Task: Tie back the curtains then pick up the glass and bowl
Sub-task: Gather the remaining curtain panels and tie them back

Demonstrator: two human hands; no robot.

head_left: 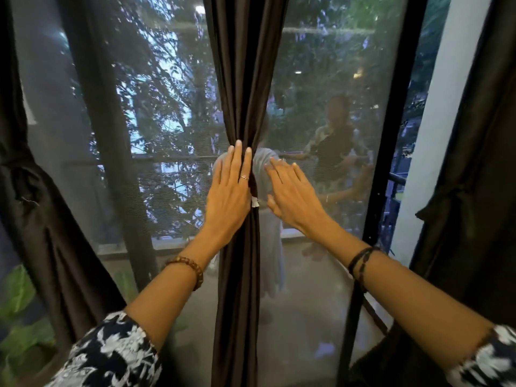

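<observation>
A dark brown curtain [242, 79] hangs down the middle of the window, gathered into a narrow waist at hand height. My left hand [229, 191] lies flat against the gathered part, fingers straight and pointing up. My right hand [293, 196] hovers just to the right of the curtain with its fingers spread, holding nothing. A small white tag [255, 202] shows on the curtain between my hands. Whether a tie goes round the waist is hidden by my left hand. No glass or bowl is in view.
Another dark curtain [42, 219] hangs gathered at the left, and a third [472, 191] at the right beside a white wall [435, 135]. Black window frames [391, 135] hold mesh-covered panes with reflections. Green leaves [19, 297] show at the lower left.
</observation>
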